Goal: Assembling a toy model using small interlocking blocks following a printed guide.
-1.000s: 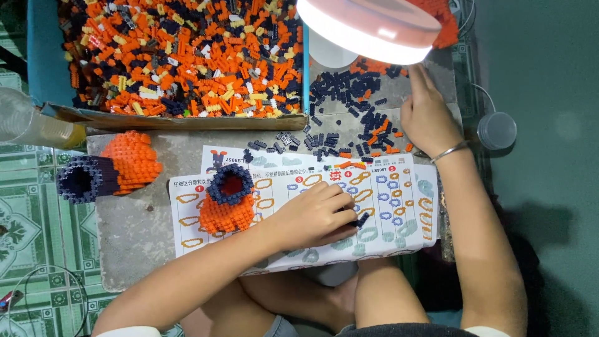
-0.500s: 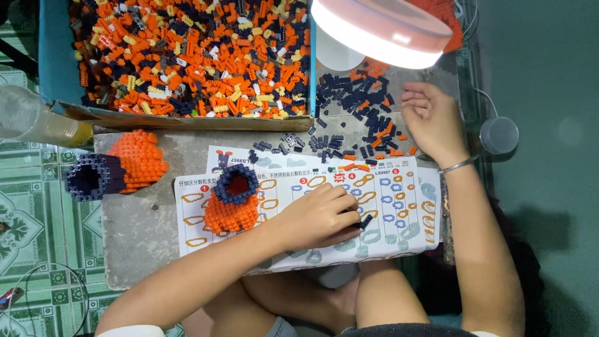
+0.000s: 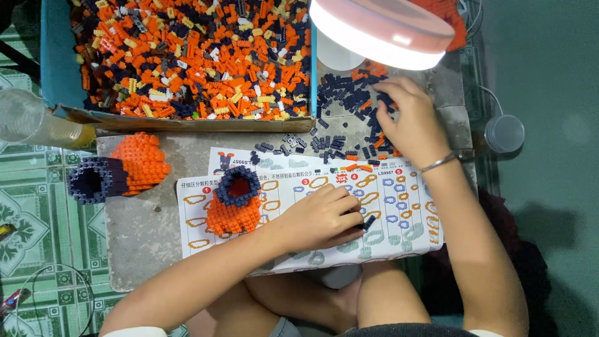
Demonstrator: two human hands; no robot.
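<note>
- A small dark brick piece (image 3: 368, 222) lies on the instruction sheet (image 3: 399, 231), pinched in the curled fingers of the left hand (image 3: 324, 215).
- The right hand (image 3: 409, 122), fingers spread, rests on the loose dark bricks (image 3: 340, 97) on the counter (image 3: 143, 231).
- An orange brick model (image 3: 234, 209) stands just beside the left hand.

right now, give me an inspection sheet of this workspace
surface: grey slab table, instruction sheet lying flat on it
job's things: orange and dark brick model standing on the sheet; second brick model on its side at the table's left edge
clutter: box of loose bricks; dark brick pile beside it
hands: left hand on the sheet, pinching a dark brick; right hand spread over the pile, grip hidden
cables: thin wire by a small round cup; loop of cable on the floor
surroundings: lit lamp overhead; plastic bottle; patterned floor tiles
</note>
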